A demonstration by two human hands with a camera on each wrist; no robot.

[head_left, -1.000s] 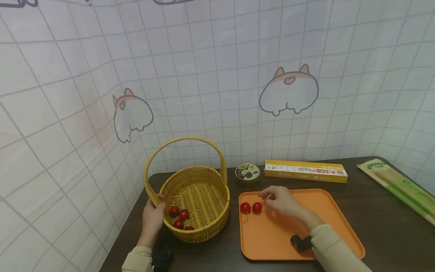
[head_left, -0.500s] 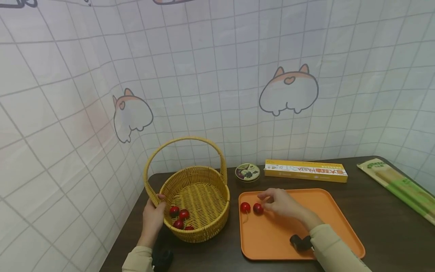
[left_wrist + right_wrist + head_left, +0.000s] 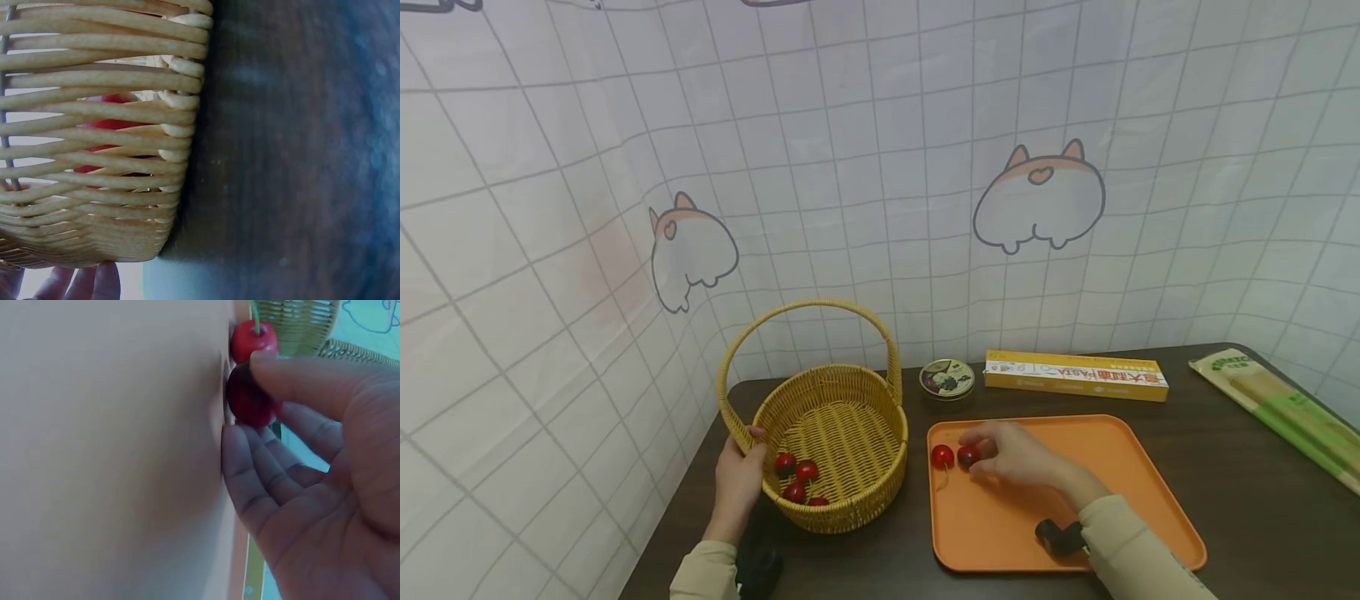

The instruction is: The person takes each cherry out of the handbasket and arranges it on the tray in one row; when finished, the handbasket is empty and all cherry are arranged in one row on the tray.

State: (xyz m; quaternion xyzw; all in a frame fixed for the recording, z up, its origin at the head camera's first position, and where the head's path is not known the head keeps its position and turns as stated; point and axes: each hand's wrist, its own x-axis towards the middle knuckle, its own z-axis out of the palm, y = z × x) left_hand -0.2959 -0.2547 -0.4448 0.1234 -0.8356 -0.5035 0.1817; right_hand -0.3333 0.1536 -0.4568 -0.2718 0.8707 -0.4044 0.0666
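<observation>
A yellow wicker basket (image 3: 891, 479) with a tall hoop handle stands at the left in the head view. My left hand (image 3: 737, 479) grips its left side at the foot of the handle; in the left wrist view its fingertips (image 3: 106, 282) show beside the weave. Several red cherries (image 3: 806, 471) lie inside the basket. Over the orange tray (image 3: 1000, 537), my right hand (image 3: 1022, 457) pinches a dark red cherry (image 3: 247, 397) between thumb and fingers. A second cherry (image 3: 942, 456) with a stem lies just left of it on the tray.
Behind the tray are a round tin (image 3: 947, 380) and a yellow pasta box (image 3: 1075, 377). A green and beige packet (image 3: 1285, 408) lies at the table's right edge. A patterned curtain (image 3: 850, 192) hangs behind the dark table (image 3: 865, 567).
My right hand has moved slightly left and closed its thumb and fingers around the dark cherry, which has turned a little. The left hand stays on the basket.
</observation>
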